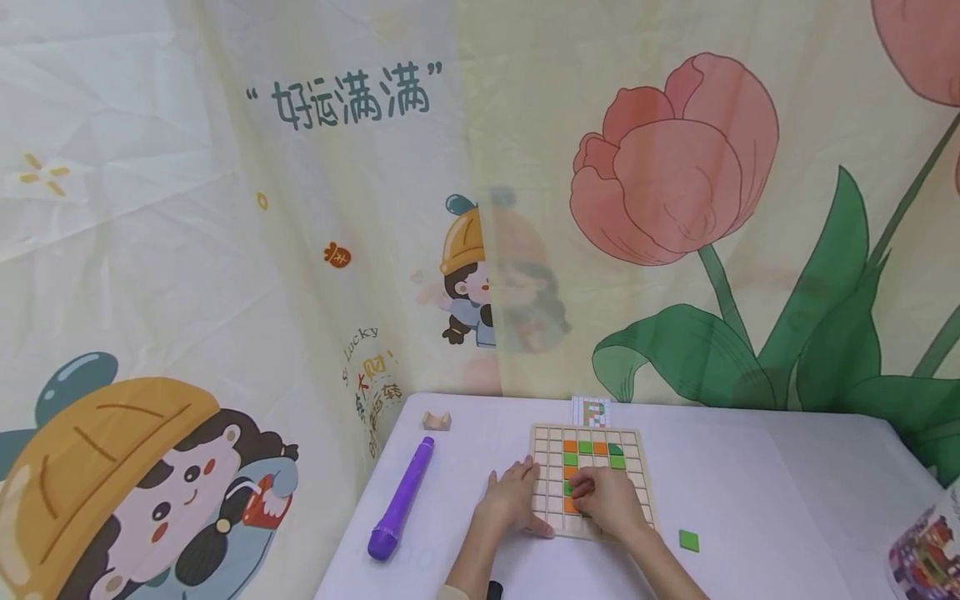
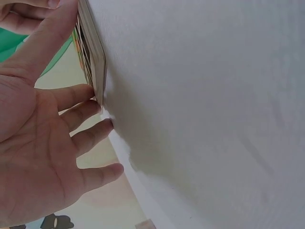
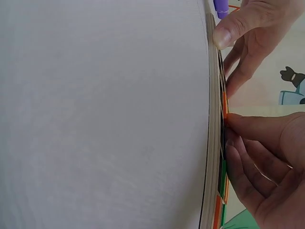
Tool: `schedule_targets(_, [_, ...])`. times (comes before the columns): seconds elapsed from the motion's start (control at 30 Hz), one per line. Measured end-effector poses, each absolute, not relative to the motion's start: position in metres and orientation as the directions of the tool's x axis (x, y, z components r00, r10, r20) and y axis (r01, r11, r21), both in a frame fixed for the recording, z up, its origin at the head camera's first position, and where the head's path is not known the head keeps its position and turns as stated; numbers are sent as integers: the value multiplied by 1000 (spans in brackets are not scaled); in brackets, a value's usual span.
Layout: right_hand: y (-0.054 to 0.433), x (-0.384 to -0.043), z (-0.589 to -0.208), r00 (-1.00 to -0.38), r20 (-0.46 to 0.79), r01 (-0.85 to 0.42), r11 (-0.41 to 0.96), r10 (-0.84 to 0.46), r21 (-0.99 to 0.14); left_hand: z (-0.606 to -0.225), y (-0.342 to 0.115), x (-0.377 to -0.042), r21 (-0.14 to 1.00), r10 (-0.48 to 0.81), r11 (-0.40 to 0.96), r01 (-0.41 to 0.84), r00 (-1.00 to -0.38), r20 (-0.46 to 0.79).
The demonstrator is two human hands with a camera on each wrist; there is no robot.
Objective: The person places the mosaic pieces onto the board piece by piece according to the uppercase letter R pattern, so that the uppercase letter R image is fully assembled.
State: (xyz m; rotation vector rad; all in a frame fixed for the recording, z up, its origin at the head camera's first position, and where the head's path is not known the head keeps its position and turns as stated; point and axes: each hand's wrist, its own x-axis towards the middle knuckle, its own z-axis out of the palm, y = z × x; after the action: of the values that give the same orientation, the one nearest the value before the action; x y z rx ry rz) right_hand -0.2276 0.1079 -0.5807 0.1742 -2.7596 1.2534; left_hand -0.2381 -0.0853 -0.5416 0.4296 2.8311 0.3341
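A wooden grid board [image 1: 542, 492] lies on the table with green tiles [image 1: 585, 447] and orange tiles [image 1: 571, 447] set in a row and a column. My left hand [image 1: 512, 497] steadies the board's left side, fingers spread and fairly straight, the thumb at the front edge. In the left wrist view the fingertips [image 2: 88, 102] touch the board's side. Over the middle of the board, my right hand [image 1: 609, 500] has bent fingers with thumb and fingertips together. In the right wrist view its thumb [image 3: 248, 126] pinches at an orange tile [image 3: 230, 117], mostly hidden by the fingers.
A loose green tile [image 1: 688, 540] lies right of the board. A pattern card [image 1: 592, 412] is behind it. On the left are a purple microphone-shaped object [image 1: 402, 500] and a small wooden piece [image 1: 437, 421]. A printed container [image 1: 930, 546] stands at far right; printed curtains hang behind.
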Motion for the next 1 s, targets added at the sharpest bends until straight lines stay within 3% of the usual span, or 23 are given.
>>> schedule_targets(0.43, [120, -216, -566, -992, 127, -113, 649, -25, -752, -558, -86, -246, 253, 330, 927, 278, -923, -196])
schedule_targets(1.0, [156, -204, -556, -986, 154, -68, 695, 62, -715, -546, -82, -241, 257, 315, 931, 260, -927, -203])
